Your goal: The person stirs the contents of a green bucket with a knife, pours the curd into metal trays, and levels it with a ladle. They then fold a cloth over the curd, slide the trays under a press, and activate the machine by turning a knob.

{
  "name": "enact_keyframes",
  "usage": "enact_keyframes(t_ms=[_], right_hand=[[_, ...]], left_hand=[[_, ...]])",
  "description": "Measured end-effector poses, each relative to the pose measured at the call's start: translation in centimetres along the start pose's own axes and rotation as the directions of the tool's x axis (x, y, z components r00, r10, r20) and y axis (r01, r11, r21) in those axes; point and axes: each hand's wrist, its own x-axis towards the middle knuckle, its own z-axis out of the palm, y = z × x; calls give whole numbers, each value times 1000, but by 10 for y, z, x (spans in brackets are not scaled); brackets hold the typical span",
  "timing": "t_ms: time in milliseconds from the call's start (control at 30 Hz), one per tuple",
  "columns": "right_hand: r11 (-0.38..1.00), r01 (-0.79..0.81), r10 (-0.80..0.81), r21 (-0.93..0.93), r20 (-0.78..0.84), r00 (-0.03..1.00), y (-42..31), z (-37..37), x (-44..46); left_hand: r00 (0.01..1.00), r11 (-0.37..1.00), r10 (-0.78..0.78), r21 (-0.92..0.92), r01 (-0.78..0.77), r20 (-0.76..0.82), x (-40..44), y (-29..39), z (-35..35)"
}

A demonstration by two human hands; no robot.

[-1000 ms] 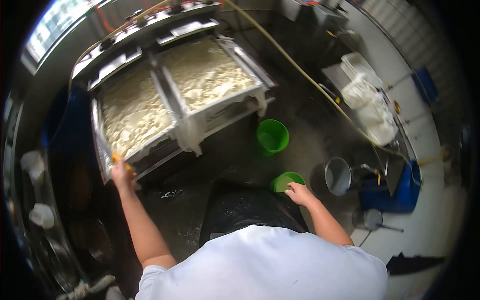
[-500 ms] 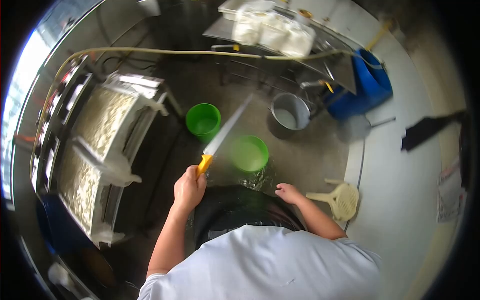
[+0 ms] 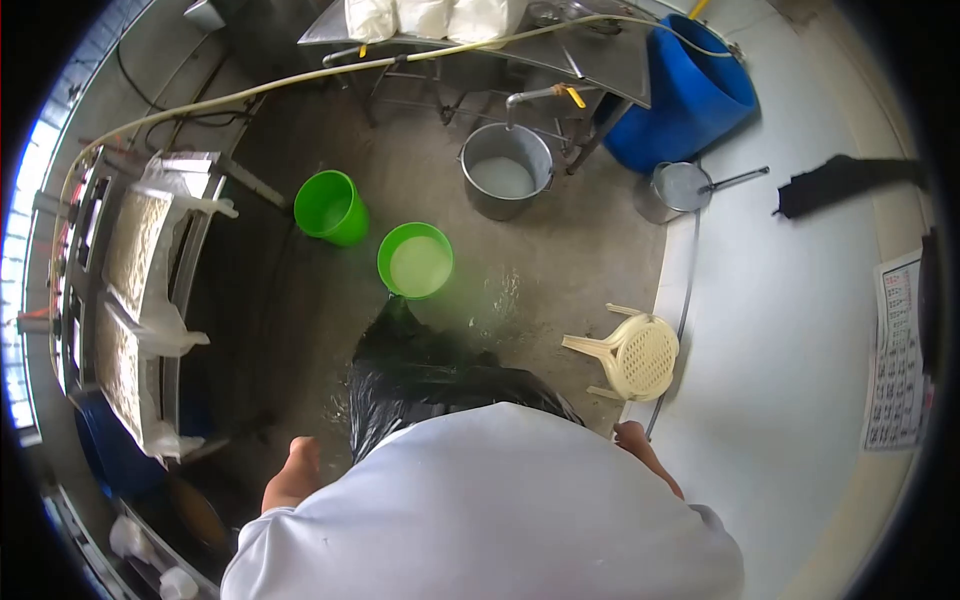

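My left arm (image 3: 290,480) hangs low at my side, foreshortened; its fingers do not show, and no knife is visible. On the other side my right hand (image 3: 630,434) hangs beside the wall, too small and dark to make out its fingers. A black plastic apron (image 3: 430,385) spreads out in front of my white shirt. Just beyond its edge stands a green bucket (image 3: 415,230) with pale, cloudy liquid inside. A second green bucket (image 3: 345,222) is to its left, slightly tilted in view. Neither hand visibly touches a bucket.
Left are metal trays of white curd-like pieces (image 3: 140,240) lined with cloth. Ahead stand a metal pot (image 3: 505,203), a steel table (image 3: 610,75) and a blue barrel (image 3: 690,105). Right are a cream plastic stool (image 3: 645,358) and a long-handled pan (image 3: 670,200). The floor (image 3: 560,270) looks wet.
The yellow-handled knife, held up in my left hand before, is out of sight. Both arms have dropped to my sides. The view has shifted, and the buckets appear farther left and higher.
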Motion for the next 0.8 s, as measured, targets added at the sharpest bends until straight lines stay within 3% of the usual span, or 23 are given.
enact_keyframes(t_ms=[33,67,100,133,167,233,267,300,333,400,467,500,633,667,700,733,800], right_hand=[[915,294,-325,-275,-72,943,-3,-13,10],[985,-34,39,169,-29,999,-11,-22,27],[753,-384,354,535,162,921,-29,-39,51],[909,-261,252,323,72,965,-37,-54,83],[989,-127,127,78,12,992,-45,-70,114],[894,-287,272,343,94,958,-95,-132,160],[907,-182,211,380,-34,977,-104,-142,187],[917,-66,142,393,-169,975,-109,-157,217],[929,-65,135,365,-171,976,-119,-179,236],[901,27,78,433,-224,971,-144,-236,262],[920,0,67,392,-158,985,-169,-301,279],[947,55,9,317,-196,981,-174,-326,289],[991,107,-75,83,-317,946,-214,-413,323],[973,226,-199,41,-344,918,-202,-421,348],[978,205,-182,33,-340,923,-202,-432,369],[973,168,-103,157,-353,930,-180,-430,410],[970,235,-197,66,-355,914,-205,-454,441]], left_hand=[[995,982,-96,-158,100,30,-5,-9,11],[988,966,-142,-211,150,57,-8,-11,20],[985,957,-159,-235,171,69,-2,-10,28],[988,959,-144,-238,152,53,6,-4,33],[1000,986,-25,-165,23,-8,42,0,31],[968,977,215,26,-213,-130,80,18,20],[981,919,-64,-393,-13,-182,79,55,12],[925,988,155,29,-155,-346,67,80,1],[876,926,35,-313,-209,-481,-33,144,-29],[846,879,81,-362,-310,-527,-82,212,-65],[863,848,82,-420,-323,-499,-99,270,-90],[843,850,86,-402,-340,-530,-164,303,-111],[747,833,276,-238,-500,-604,-203,357,-133],[745,811,279,-266,-520,-605,-222,363,-136],[781,818,270,-294,-495,-563,-235,369,-139],[804,813,248,-337,-476,-540,-237,371,-137],[804,770,231,-402,-495,-547,-238,371,-123]])
